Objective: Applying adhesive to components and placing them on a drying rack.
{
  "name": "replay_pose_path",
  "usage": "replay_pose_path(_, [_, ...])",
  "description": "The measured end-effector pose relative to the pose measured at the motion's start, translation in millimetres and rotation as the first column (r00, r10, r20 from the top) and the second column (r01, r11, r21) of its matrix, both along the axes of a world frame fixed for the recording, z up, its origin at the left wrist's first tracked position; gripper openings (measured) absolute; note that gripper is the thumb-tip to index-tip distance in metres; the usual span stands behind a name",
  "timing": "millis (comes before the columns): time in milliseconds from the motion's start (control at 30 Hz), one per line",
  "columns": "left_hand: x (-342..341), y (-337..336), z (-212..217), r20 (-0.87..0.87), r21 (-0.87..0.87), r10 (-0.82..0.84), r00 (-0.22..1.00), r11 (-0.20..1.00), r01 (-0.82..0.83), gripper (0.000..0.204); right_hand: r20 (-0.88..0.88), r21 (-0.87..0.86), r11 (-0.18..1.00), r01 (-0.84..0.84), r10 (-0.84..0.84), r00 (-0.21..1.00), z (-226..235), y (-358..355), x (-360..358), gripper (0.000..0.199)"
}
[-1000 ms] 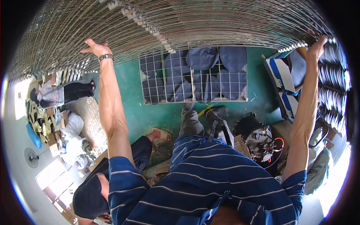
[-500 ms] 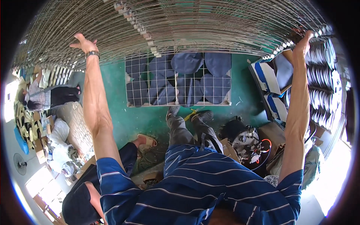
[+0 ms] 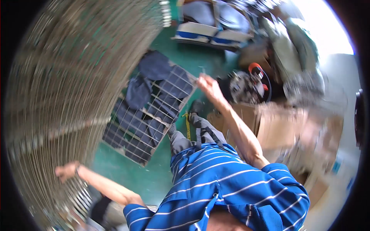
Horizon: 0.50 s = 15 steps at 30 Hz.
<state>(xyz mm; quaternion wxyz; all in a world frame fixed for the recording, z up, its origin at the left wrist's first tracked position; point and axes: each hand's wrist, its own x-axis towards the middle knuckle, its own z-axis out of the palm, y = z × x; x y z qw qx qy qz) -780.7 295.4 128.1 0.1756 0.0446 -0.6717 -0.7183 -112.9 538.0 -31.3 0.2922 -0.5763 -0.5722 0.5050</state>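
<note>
My left hand (image 3: 67, 171) is at the edge of a tall stack of wire racks (image 3: 77, 77), touching it or just in front. It is smeared by motion, so its grip cannot be told. My right hand (image 3: 209, 87) hangs in the air near the corner of a low wire rack, apart from the tall stack. Its fingers look curled but are blurred, and nothing held can be made out. On the low wire rack (image 3: 168, 125) lie several flat, rounded dark pieces (image 3: 154, 65), some folded or overlapping.
Blue-and-white open boxes (image 3: 194, 31) with grey pieces stand at the top. A machine with an orange hose (image 3: 243, 86) and cardboard boxes (image 3: 277, 125) are to the right. Green floor (image 3: 119, 169) shows around the low rack. A partly hidden person (image 3: 102, 210) is at lower left.
The view has swung round, so the tall stack now lies left. My right hand has come off the stack's edge and dropped toward my body. The left hand stays by the stack.
</note>
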Motion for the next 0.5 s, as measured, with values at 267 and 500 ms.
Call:
replay_pose_path(267, [-26.1,-5.3,-26.5,-0.181,-0.450,0.242,0.953,0.841,-0.299,0.087,0.312,-0.507,0.580,0.638,-0.567,0.762,-55.3,-372.5,103.2,0.041])
replay_pose_path(500, [94.2,-39.5,-180.6,0.447,-0.614,-0.606,0.658,0.327,0.718,0.079,0.272,-0.356,0.298,0.886,-0.874,0.403,-47.2,-513.0,91.4,0.030])
